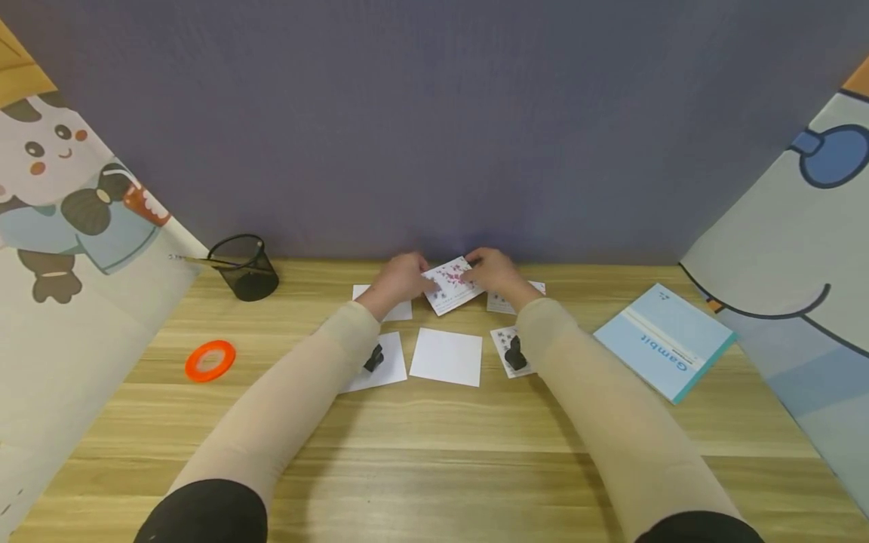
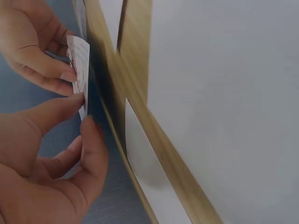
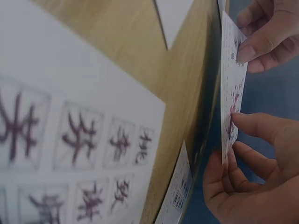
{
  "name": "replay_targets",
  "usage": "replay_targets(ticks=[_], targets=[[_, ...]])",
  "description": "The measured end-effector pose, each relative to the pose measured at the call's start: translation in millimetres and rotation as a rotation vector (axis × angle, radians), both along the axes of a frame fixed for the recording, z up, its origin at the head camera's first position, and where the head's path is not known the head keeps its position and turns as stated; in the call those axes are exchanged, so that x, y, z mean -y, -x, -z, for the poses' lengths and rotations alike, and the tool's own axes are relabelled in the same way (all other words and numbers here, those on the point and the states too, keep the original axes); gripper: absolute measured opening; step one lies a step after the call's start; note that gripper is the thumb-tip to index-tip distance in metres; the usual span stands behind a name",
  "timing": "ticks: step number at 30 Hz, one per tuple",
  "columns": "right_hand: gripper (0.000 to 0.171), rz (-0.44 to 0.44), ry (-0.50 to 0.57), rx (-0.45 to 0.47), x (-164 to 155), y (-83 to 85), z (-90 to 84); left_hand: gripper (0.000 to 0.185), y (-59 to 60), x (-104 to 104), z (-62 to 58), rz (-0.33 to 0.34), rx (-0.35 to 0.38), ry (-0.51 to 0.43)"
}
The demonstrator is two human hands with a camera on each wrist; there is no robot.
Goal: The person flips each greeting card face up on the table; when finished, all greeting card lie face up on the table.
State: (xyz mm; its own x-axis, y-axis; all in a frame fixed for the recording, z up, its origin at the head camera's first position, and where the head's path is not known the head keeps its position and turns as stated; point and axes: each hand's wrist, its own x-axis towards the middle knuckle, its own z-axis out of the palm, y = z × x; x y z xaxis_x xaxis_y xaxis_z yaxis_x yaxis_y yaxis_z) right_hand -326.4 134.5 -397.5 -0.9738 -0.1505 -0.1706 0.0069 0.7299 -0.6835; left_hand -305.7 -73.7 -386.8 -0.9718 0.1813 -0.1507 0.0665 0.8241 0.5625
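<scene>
A small white card (image 1: pixel 448 299) with pink blossoms and dark characters is held up at a tilt near the back of the table, between both hands. My left hand (image 1: pixel 402 277) pinches its left side between thumb and fingers. On the opposite side my right hand (image 1: pixel 498 271) pinches it the same way, as the right wrist view shows with the printed face (image 3: pixel 233 79). Beneath the left forearm lie two white cards, one behind (image 1: pixel 400 311) and one in front (image 1: pixel 390 366). A blank white card (image 1: pixel 446 357) lies in the middle. Two printed cards (image 1: pixel 501 303) are partly hidden by the right arm.
A black mesh pen cup (image 1: pixel 254 283) holding a thin stick stands at the back left, with an orange ring-shaped roll (image 1: pixel 192 365) in front of it. On the right lies a light blue pad marked Gambit (image 1: pixel 665 339). A dark grey wall (image 1: pixel 434 136) rises behind the table.
</scene>
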Motion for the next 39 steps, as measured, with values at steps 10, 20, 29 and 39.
replay_targets(ticks=[10,20,29,39], targets=[[0.052,-0.025,-0.075,-0.032,9,-0.5,1.6,0.032,-5.3,-3,-0.7,0.059,-0.037,0.15],[0.046,-0.054,-0.174,-0.079,13,1.0,5.7,0.032,-7.5,-6,1.6,0.087,-0.079,0.221],[0.041,-0.092,-0.237,-0.098,18,-4.0,2.1,0.028,-9.9,-5,1.6,0.108,-0.114,0.244],[0.037,-0.103,-0.27,-0.1,19,-6.8,1.6,0.027,-11.1,-5,1.4,0.118,-0.131,0.254]])
